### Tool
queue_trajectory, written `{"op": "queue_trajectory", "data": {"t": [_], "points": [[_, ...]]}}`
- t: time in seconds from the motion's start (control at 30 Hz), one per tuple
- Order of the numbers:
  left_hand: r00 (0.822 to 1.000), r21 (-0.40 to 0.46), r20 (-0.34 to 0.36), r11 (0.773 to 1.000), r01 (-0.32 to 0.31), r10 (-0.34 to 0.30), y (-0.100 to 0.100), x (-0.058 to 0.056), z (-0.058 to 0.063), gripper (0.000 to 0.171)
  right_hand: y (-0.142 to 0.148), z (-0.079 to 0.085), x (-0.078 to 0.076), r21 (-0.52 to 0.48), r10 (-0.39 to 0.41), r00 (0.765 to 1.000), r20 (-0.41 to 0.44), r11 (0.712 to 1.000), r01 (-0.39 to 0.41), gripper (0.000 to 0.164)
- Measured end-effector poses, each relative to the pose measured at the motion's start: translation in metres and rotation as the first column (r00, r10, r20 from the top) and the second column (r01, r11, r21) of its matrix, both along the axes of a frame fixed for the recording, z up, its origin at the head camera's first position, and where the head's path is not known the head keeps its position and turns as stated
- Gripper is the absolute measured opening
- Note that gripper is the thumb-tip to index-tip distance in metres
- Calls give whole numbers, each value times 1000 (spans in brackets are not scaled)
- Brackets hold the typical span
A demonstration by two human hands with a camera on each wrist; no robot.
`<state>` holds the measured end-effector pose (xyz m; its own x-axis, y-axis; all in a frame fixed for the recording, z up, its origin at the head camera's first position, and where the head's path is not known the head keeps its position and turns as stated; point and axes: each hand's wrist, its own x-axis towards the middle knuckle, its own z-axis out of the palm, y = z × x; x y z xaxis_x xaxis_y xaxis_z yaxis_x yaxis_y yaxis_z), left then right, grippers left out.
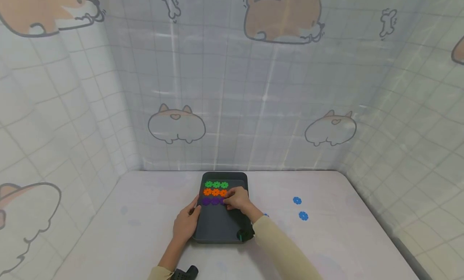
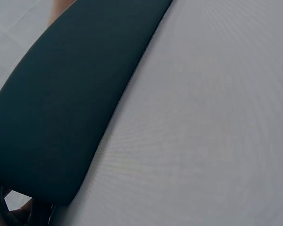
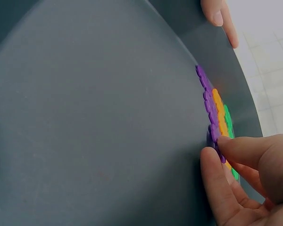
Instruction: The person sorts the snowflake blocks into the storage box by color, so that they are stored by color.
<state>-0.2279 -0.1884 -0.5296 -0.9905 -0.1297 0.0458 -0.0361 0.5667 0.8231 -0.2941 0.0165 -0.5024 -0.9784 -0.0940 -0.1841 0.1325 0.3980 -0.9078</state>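
Note:
A dark grey tray (image 1: pixel 221 227) lies on the white tabletop, holding rows of flower-shaped pieces. At its far end is a green row (image 1: pixel 216 184), then an orange row (image 1: pixel 215 192), then a purple row (image 1: pixel 211 201). My left hand (image 1: pixel 186 222) grips the tray's left rim, thumb over the edge; its thumb (image 3: pixel 212 12) also shows in the right wrist view. With thumb and finger, my right hand (image 1: pixel 238 199) pinches the purple flower piece (image 3: pixel 216 134) at the right end of its row, partly covering it.
Two blue flower pieces, one farther (image 1: pixel 297 200) and one nearer (image 1: pixel 303 216), lie right of the tray. Another blue piece (image 1: pixel 266 215) peeks out beside the right wrist. A patterned curtain (image 1: pixel 232 90) rises behind the table and along both sides.

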Motion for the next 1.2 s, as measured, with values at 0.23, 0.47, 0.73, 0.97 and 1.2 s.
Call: {"op": "queue_trajectory", "data": {"t": [0.23, 0.47, 0.73, 0.97, 1.2], "points": [[1000, 5, 1, 1000, 2, -2, 0, -1, 0, 46, 0, 1, -1, -5, 8, 1000, 8, 1000, -8, 18], [1000, -4, 0, 1000, 0, 0, 0, -3, 0, 46, 1, 0, -2, 2, 11, 1000, -5, 1000, -11, 18], [1000, 4, -1, 1000, 3, -3, -1, -2, 0, 46, 0, -1, -2, 3, 13, 1000, 0, 1000, -13, 16], [1000, 2, 8, 1000, 2, -2, -1, -2, 0, 46, -1, 0, -1, 14, 17, 1000, 3, 1000, -18, 16], [1000, 3, 14, 1000, 2, -2, -1, -2, 2, 46, 0, 5, -1, 0, 14, 999, 34, 1000, -14, 14]]}}
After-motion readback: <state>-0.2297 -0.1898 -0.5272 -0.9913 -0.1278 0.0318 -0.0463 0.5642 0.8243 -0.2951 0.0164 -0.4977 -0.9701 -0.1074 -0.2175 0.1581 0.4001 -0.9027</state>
